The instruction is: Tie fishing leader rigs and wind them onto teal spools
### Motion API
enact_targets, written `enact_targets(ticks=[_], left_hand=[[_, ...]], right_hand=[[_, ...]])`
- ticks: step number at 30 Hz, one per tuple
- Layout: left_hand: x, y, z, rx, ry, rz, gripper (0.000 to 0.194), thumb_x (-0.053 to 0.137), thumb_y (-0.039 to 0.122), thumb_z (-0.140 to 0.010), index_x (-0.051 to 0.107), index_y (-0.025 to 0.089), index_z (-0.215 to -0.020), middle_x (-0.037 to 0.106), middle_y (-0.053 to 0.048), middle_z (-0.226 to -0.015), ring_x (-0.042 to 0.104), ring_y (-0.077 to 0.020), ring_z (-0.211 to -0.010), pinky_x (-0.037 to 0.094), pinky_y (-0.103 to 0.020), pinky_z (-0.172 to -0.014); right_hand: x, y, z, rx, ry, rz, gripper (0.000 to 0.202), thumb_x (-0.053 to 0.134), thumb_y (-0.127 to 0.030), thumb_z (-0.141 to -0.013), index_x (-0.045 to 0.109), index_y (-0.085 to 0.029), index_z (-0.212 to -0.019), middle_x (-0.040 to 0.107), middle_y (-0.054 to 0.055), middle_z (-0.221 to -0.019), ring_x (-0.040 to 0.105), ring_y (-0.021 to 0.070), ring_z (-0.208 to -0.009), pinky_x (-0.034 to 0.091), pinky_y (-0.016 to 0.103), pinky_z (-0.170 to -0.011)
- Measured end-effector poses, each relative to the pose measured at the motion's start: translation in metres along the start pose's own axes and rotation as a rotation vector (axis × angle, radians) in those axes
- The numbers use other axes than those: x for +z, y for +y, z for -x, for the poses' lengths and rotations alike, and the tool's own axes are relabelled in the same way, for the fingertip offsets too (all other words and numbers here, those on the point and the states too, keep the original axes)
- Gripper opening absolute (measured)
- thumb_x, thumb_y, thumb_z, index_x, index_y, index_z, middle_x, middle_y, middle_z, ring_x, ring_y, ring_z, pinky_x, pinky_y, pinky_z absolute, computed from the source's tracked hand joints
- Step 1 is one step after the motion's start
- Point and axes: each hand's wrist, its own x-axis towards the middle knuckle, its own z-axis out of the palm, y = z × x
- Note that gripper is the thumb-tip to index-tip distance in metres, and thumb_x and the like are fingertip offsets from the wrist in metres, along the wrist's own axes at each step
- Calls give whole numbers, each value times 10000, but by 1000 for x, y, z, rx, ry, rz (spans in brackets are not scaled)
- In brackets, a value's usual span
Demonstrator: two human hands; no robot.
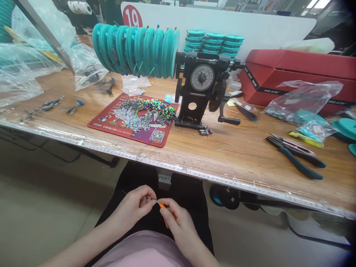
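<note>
Over my lap, in front of the table edge, my left hand (138, 203) is closed in a pinch. What lies between its fingertips is too small to make out. My right hand (178, 218) is closed around a slim orange pointed tool (161, 205), whose narrow tip reaches my left fingertips. Most of its length is hidden inside the right hand. Beyond my hands, a red printed mat (133, 139) lies on the table. Metal swivels (146, 121), coloured beads (164, 107) and clear plastic pieces (124, 115) are heaped on it.
A black hand-cranked winder (191, 100) with a dial carries a row of turquoise foam spools (136, 50). More spools (214, 42) are stacked behind. Pliers (297, 157) lie at right, before a red box (292, 74). Plastic bags (86, 65) and the table's front edge (178, 168) are in view.
</note>
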Motion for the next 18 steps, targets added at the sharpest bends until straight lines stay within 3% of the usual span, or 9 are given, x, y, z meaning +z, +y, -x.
enact_targets(ticks=[4, 8, 13, 18], left_hand=[[0, 4, -2, -16, -2, 25, 95, 494, 233, -735, 533, 166, -679, 424, 42, -601, 354, -102, -544, 287, -216, -502], [-1, 10, -1, -134, -73, 298, 117, 513, 254, -743, 541, 154, -689, 429, 43, -591, 349, -92, -541, 278, -212, -504], [-1, 12, 2, -303, -224, 835, 93, 572, 201, -715, 540, 132, -661, 391, 54, -568, 287, -62, -498, 268, -193, -478], [4, 7, 3, -394, -304, 1083, 108, 565, 114, -699, 521, 121, -600, 336, 64, -522, 199, -52, -473, 246, -177, -454]], right_hand=[[-3, -5, 2, -94, 31, 230, 191, 364, -264, -868, 526, -271, -969, 603, -40, -755, 533, 107, -635, 360, 194, -552], [-6, -5, 4, -180, 37, 313, 216, 354, -221, -868, 510, -274, -1007, 627, -31, -892, 573, 128, -717, 387, 217, -632], [-9, -3, 5, -215, 0, 228, 192, 365, -239, -877, 512, -259, -1000, 620, -30, -858, 558, 106, -705, 380, 195, -616], [-6, 3, 5, -199, -11, 142, 177, 373, -275, -879, 519, -241, -973, 582, -42, -687, 515, 87, -593, 369, 178, -558]])
